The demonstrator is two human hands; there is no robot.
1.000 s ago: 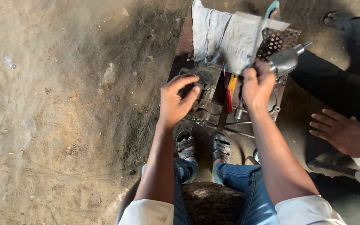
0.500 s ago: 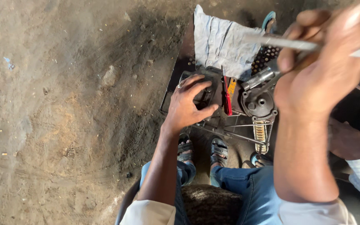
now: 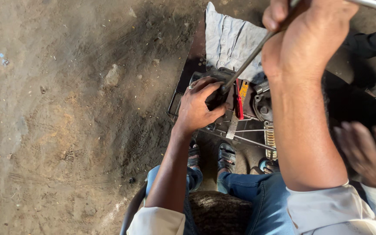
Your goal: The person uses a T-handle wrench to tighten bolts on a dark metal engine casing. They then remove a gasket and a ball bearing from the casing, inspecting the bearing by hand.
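Observation:
My left hand (image 3: 199, 106) rests on a dark metal engine part (image 3: 223, 98) lying on the ground in front of my feet, fingers curled over its edge. My right hand (image 3: 303, 37) is raised close to the camera and is closed around a long metal rod tool (image 3: 249, 58). The rod slants down from my fist, and its tip meets the part right beside my left fingers. A red-handled tool (image 3: 239, 102) and a yellow one (image 3: 243, 89) lie just right of the part.
A light blue cloth (image 3: 229, 39) is spread behind the parts. Round metal pieces (image 3: 262, 106), a spring (image 3: 270, 139) and thin rods (image 3: 249, 139) lie at the right. Another person's hand (image 3: 368, 152) is blurred at the right edge. Bare dirt ground (image 3: 66, 109) fills the left.
My right hand has risen from the parts toward the camera with the metal rod, which now slants down onto the part. My left hand stays on the part.

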